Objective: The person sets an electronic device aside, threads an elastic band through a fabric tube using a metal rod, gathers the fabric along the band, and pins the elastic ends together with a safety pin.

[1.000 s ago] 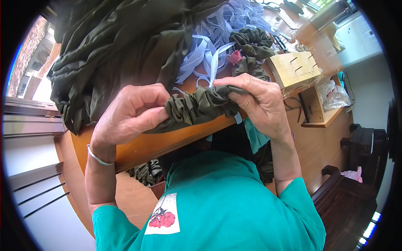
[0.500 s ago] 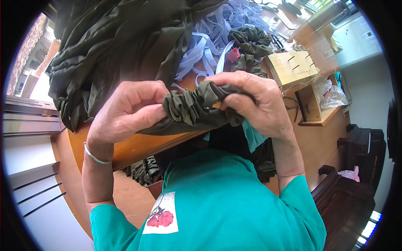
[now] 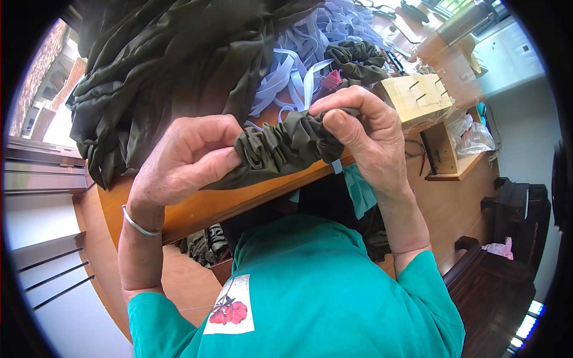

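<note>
A dark olive fabric tube (image 3: 286, 144), bunched up like a scrunchie, stretches between my two hands above the table's front edge. My left hand (image 3: 188, 158) pinches its left end between thumb and fingers; a smoother length of the same cloth hangs below. At the other end, my right hand (image 3: 370, 134) grips the gathered cloth with thumb and forefinger. A short pale elastic end (image 3: 337, 166) pokes out beneath the fabric, near the right hand. Beyond my hands lie light blue elastic strips (image 3: 301, 77) and another gathered olive scrunchie (image 3: 358, 62).
A large heap of olive fabric (image 3: 173, 71) covers the table's left and back. On the right stands a wooden block (image 3: 418, 98) with nails sticking up. A small red item (image 3: 332, 80) lies by the elastics. Dark wooden chair (image 3: 495, 286) at right.
My right hand has shifted its grip along the cloth and turned slightly upward. The gathers now spread more evenly, and the pale elastic end has come into sight below.
</note>
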Demonstrator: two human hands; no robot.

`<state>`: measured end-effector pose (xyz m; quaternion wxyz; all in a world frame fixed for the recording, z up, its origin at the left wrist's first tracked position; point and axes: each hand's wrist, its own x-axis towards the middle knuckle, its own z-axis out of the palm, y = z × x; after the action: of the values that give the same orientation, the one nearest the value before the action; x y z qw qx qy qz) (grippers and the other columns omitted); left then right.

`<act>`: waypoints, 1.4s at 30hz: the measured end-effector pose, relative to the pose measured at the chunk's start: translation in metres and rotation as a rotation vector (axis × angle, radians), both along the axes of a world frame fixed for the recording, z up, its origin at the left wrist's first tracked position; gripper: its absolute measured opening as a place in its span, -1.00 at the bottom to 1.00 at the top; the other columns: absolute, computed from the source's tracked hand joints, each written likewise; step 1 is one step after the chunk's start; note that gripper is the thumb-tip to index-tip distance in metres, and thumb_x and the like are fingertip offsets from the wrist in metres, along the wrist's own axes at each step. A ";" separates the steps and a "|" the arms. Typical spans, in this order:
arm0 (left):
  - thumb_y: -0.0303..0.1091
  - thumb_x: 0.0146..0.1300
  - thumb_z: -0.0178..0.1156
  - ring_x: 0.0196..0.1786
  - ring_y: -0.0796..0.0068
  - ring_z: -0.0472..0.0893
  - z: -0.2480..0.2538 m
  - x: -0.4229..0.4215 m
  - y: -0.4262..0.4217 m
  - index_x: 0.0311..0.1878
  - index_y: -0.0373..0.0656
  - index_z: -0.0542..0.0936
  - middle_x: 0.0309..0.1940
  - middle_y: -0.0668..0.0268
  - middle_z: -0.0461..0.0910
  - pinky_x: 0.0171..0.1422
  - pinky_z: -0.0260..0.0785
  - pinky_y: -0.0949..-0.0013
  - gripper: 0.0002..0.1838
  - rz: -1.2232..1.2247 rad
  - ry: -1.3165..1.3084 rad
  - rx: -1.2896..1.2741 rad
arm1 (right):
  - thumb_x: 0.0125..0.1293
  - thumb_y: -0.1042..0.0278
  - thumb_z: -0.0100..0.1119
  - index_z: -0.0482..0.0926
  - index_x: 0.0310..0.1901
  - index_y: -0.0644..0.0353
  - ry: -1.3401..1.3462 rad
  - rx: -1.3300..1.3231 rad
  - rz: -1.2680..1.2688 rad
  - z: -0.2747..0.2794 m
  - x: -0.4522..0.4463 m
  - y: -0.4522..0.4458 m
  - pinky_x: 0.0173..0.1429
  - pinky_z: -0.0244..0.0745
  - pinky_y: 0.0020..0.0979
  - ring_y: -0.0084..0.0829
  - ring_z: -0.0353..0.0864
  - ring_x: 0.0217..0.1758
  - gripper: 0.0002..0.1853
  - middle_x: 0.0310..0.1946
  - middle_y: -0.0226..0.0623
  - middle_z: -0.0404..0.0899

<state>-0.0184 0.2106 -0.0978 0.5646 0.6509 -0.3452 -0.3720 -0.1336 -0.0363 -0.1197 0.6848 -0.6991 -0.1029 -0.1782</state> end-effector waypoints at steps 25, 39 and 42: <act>-0.48 0.30 0.18 -0.44 0.74 0.32 0.002 0.002 -0.002 -0.25 -0.33 0.56 -0.53 0.48 0.42 -0.39 0.21 0.50 -0.91 -0.054 -0.244 0.015 | 0.32 0.51 0.38 0.69 -0.08 0.28 0.018 -0.132 -0.044 0.000 0.001 -0.007 -0.04 0.57 -0.52 -0.63 0.63 -0.21 -0.83 -0.21 -0.39 0.70; -0.49 0.34 0.15 -0.40 0.78 0.29 -0.002 0.001 -0.002 -0.25 -0.33 0.57 -0.44 0.51 0.43 -0.38 0.12 0.58 -0.91 -0.003 -0.094 -0.018 | 0.35 0.62 0.30 0.60 -0.12 0.27 0.023 -0.049 0.026 0.005 0.008 -0.006 -0.06 0.52 -0.59 -0.68 0.58 -0.16 -0.88 -0.21 -0.41 0.62; -0.50 0.37 0.15 -0.45 0.85 0.26 -0.005 0.005 0.000 -0.23 -0.32 0.58 -0.49 0.59 0.40 -0.44 0.06 0.60 -0.91 -0.004 -0.099 -0.069 | 0.40 0.62 0.27 0.60 -0.12 0.28 -0.081 0.200 -0.005 -0.005 0.012 -0.011 -0.04 0.58 -0.56 -0.65 0.62 -0.19 -0.91 -0.23 -0.39 0.63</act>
<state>-0.0138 0.2105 -0.1027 0.5683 0.6479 -0.3868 -0.3281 -0.1217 -0.0474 -0.1243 0.7460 -0.6197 -0.1105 -0.2174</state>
